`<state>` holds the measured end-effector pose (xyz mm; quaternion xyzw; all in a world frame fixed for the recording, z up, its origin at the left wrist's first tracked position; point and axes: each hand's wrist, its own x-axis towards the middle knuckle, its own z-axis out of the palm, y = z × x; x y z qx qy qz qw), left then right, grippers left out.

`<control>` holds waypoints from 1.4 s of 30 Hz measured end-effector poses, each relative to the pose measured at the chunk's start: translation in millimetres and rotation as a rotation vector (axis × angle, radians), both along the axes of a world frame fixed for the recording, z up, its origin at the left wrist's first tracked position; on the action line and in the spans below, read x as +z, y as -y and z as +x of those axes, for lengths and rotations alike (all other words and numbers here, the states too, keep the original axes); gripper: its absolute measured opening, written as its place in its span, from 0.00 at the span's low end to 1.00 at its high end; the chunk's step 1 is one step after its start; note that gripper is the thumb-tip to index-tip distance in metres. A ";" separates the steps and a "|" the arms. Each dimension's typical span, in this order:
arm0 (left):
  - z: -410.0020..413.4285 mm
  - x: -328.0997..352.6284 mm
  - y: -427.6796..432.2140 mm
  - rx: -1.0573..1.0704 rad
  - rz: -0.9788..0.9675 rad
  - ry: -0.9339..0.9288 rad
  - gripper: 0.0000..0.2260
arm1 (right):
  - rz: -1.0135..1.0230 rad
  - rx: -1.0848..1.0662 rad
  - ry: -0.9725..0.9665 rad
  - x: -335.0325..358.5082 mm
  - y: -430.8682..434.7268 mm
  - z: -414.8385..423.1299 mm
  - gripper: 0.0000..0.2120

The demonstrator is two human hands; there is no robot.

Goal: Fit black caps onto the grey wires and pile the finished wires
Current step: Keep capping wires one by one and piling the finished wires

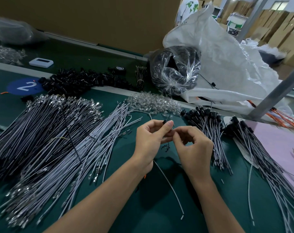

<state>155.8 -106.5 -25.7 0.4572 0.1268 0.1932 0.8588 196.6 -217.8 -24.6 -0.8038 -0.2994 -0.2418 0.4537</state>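
My left hand [151,138] pinches a small black cap [164,122] between thumb and fingers above the green table. My right hand [191,145] pinches the end of a grey wire [169,184] right beside the cap; the wire droops down between my wrists toward the near edge. A wide spread of loose grey wires [96,142] with metal terminals lies to the left. Two piles of wires with black caps [210,132], [253,148] lie to the right. A heap of loose black caps [79,81] sits at the back left.
A clear bag of black parts [174,69] and a big white sack [227,68] stand at the back right. Clear plastic pieces [153,103] lie behind my hands. A pink sheet [280,145] covers the right edge. A metal post [275,91] slants at the right.
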 end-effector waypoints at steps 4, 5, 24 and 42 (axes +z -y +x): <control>0.5 0.3 0.4 0.001 -0.003 -0.001 0.05 | 0.038 -0.004 -0.040 -1.8 -0.6 2.5 0.07; 0.4 0.3 0.5 0.002 -0.003 -0.002 0.05 | 0.042 -0.006 -0.043 -2.2 -0.7 2.8 0.07; 1.5 2.4 -1.5 0.004 -0.075 -0.030 0.07 | 0.068 0.000 -0.067 -3.6 -0.9 2.2 0.04; 0.0 4.2 0.7 0.016 -0.055 -0.036 0.07 | 0.091 0.020 -0.095 -1.7 0.1 1.1 0.04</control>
